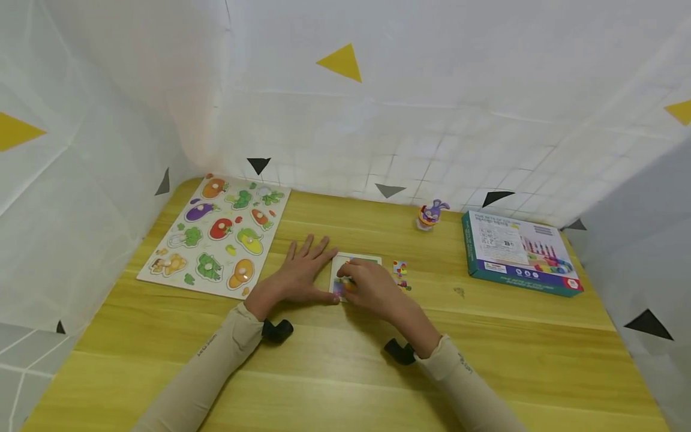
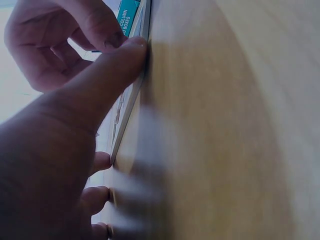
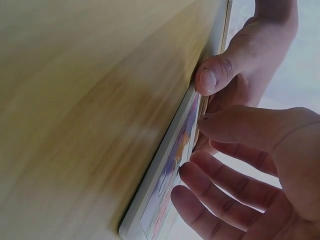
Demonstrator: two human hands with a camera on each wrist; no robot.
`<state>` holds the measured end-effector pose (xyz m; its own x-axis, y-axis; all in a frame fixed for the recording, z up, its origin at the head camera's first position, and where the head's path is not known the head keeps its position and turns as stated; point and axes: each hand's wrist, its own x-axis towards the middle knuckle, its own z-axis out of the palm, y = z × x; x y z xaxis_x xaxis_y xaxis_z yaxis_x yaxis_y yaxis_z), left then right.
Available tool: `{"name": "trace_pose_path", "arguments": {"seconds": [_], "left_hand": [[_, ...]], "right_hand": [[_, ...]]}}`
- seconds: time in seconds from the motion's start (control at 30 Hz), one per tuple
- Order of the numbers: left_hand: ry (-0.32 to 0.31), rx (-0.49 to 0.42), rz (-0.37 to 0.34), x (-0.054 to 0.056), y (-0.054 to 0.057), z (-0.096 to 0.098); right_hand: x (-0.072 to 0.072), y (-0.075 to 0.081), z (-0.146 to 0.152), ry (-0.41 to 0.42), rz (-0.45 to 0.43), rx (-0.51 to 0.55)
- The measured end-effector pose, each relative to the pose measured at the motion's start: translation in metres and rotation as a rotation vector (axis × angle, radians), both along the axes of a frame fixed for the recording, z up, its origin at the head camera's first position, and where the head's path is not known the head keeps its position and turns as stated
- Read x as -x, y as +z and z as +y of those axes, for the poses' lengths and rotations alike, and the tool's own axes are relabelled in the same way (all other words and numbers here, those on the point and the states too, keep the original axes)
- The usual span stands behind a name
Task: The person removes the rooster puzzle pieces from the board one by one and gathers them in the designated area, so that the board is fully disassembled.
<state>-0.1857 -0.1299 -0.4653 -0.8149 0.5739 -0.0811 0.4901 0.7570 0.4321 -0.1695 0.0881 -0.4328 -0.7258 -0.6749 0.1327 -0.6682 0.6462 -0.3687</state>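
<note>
A small jigsaw puzzle in a pale frame [image 1: 356, 256] lies on the wooden table, its colourful picture partly hidden under my right hand. My left hand [image 1: 302, 276] is spread beside it, with the thumb [image 2: 131, 52] on the near corner of the frame and the index fingertip by the far corner. Over the picture, my right hand [image 1: 372, 288] bends its fingers down to the surface, thumb [image 3: 225, 125] and fingertips right at the puzzle [image 3: 170, 172]. I cannot tell whether they pinch a piece. Loose jigsaw pieces [image 1: 400, 268] lie just right of the frame.
A vegetable knob puzzle board [image 1: 227, 249] lies to the left. Farther back stands a small purple rabbit toy [image 1: 432, 213]. At the right lies a toy box [image 1: 520, 252]. White sheeting [image 1: 432, 120] with coloured triangles encloses the table.
</note>
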Motion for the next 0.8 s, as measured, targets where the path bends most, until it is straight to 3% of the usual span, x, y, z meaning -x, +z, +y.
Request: {"name": "trace_pose_path", "arguments": {"seconds": [0.8], "left_hand": [[0.002,-0.001,0.005,-0.0003,0.0012,0.0006]], "right_hand": [[0.0008,-0.0022,-0.0094,0.015,-0.016,-0.036]]}}
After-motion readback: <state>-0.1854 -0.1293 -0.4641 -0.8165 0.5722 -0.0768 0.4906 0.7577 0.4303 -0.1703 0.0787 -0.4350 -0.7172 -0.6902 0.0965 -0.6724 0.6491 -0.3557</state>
